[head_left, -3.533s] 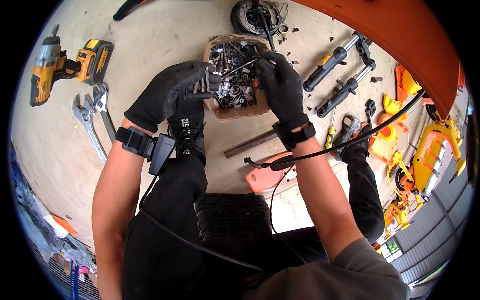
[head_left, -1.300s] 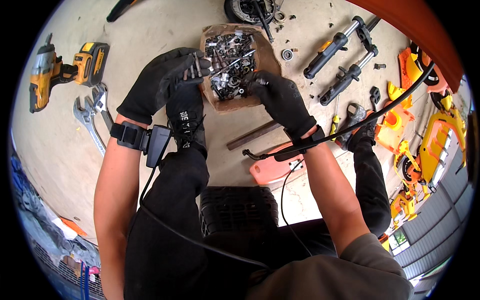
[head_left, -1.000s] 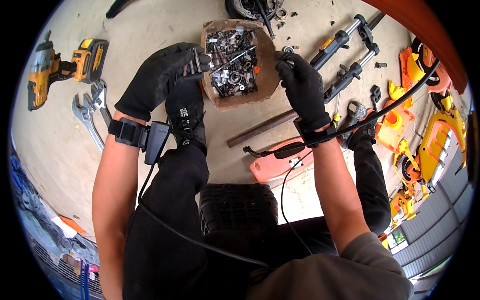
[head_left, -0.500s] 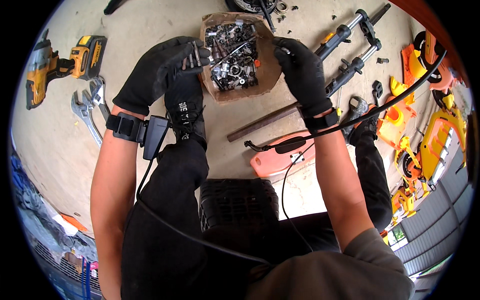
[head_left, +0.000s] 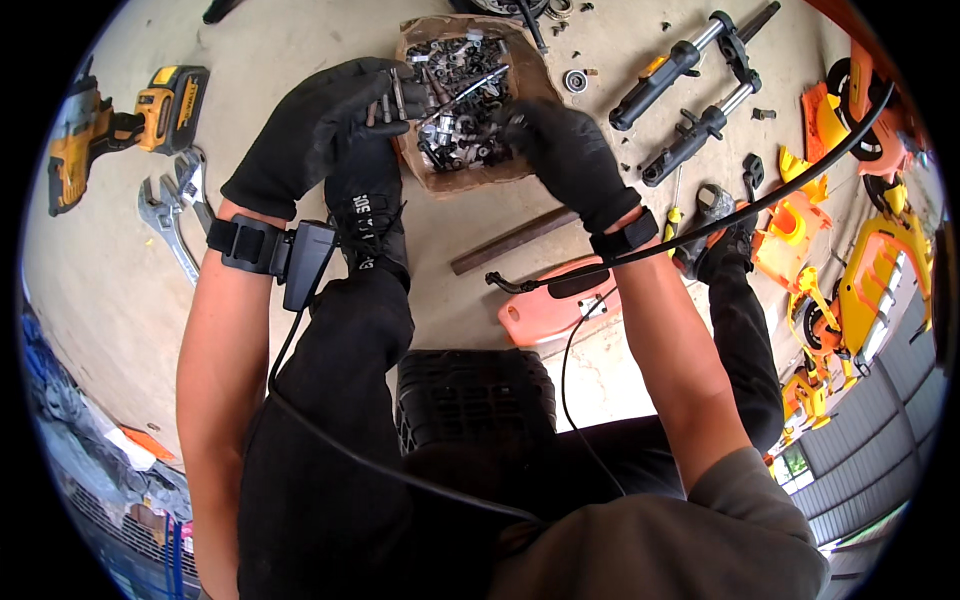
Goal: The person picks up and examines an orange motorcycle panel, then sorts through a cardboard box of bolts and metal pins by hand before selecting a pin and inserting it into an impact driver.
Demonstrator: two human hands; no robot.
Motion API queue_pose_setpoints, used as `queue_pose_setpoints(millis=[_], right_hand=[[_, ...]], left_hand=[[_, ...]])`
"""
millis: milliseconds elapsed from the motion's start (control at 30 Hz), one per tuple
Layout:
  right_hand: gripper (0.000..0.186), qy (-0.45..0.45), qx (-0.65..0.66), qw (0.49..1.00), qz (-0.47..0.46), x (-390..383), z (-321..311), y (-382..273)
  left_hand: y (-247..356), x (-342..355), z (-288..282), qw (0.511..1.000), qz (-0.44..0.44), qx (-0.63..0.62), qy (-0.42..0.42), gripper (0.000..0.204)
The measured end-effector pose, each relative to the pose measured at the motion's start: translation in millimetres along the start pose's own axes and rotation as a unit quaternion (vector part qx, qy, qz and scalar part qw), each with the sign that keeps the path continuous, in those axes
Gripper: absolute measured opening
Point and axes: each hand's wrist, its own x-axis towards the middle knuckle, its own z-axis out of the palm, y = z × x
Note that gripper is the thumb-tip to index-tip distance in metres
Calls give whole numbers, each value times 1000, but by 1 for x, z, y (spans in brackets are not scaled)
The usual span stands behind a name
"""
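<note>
My left hand, in a black glove, holds several metal bolts between its fingers, beside the left edge of a torn cardboard box full of small dark and silver hardware. A longer thin metal rod lies across that hardware. My right hand, also gloved, is at the box's right side with curled fingers over the contents; what they hold, if anything, is hidden. A small silver round part rests on the floor just right of the box.
A yellow impact driver and adjustable wrenches lie left. Two fork tubes, a screwdriver and orange and yellow parts lie right. A steel bar, pink panel, my shoe and a black cable are nearer.
My right hand moved away from the box to the right, then back left over its edge. My left hand keeps the bolts. The scene has shifted upward in the picture.
</note>
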Motion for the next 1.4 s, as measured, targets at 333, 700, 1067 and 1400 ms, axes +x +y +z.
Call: queue_pose_setpoints(millis=[333,700,1067,1400], right_hand=[[24,131,300,923,204,-26,-53,-3],[26,10,185,912,366,-204,-63,20],[25,40,95,961,255,-274,-76,-64],[27,60,122,981,138,-274,-155,-100]], left_hand=[[-20,0,-6,952,179,247,0,36],[11,36,14,957,170,223,-82,45],[35,63,55,957,-221,-170,-75,39],[12,71,59,971,1,199,-130,21]])
